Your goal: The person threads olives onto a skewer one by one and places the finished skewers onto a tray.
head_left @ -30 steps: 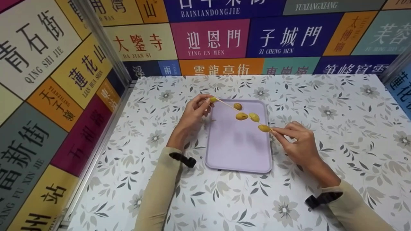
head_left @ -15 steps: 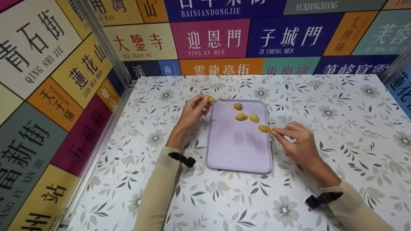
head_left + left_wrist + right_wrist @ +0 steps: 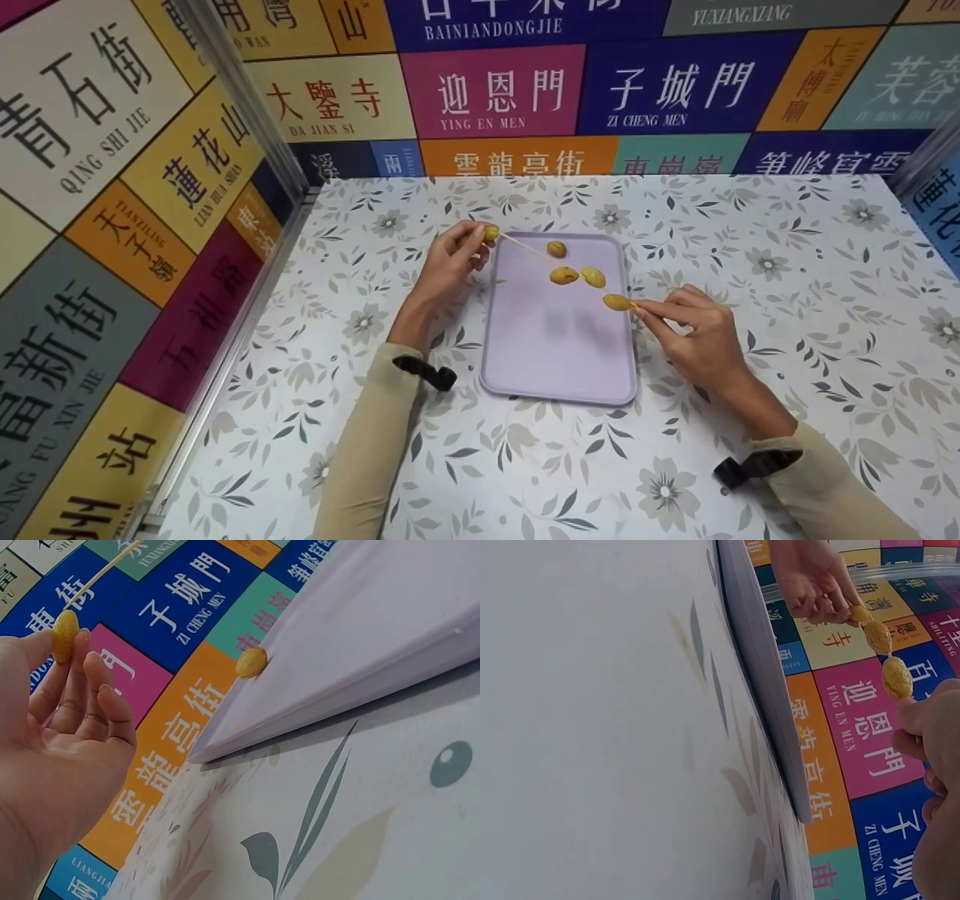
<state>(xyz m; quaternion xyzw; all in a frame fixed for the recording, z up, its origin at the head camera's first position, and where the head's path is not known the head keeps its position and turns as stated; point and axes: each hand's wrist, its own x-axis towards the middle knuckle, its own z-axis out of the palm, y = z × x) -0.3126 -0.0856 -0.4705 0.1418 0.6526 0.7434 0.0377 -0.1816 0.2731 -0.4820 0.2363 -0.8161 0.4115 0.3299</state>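
Over the tray, a thin wooden skewer [image 3: 525,244] slants between both hands, carrying three wrinkled yellow oval fruits [image 3: 564,275] nearer its right end. My right hand [image 3: 697,330] pinches that end with thumb and forefinger, just beyond the last fruit [image 3: 617,301]. At the far tip, my left hand [image 3: 450,259] pinches another yellow fruit [image 3: 66,636] between thumb and fingers; the skewer's tip meets its top in the left wrist view. One loose fruit [image 3: 556,248] lies on the lilac tray [image 3: 559,360] near its back edge.
The tray stands on a table [image 3: 420,465] with a leaf-and-flower print. A small yellowish fragment [image 3: 500,281] lies near the tray's left rim. Panels with street names [image 3: 495,90] rise behind the table and along its left.
My left hand has shifted slightly left with its fruit. The skewered fruits have dipped a little, while my right hand keeps almost the same place.
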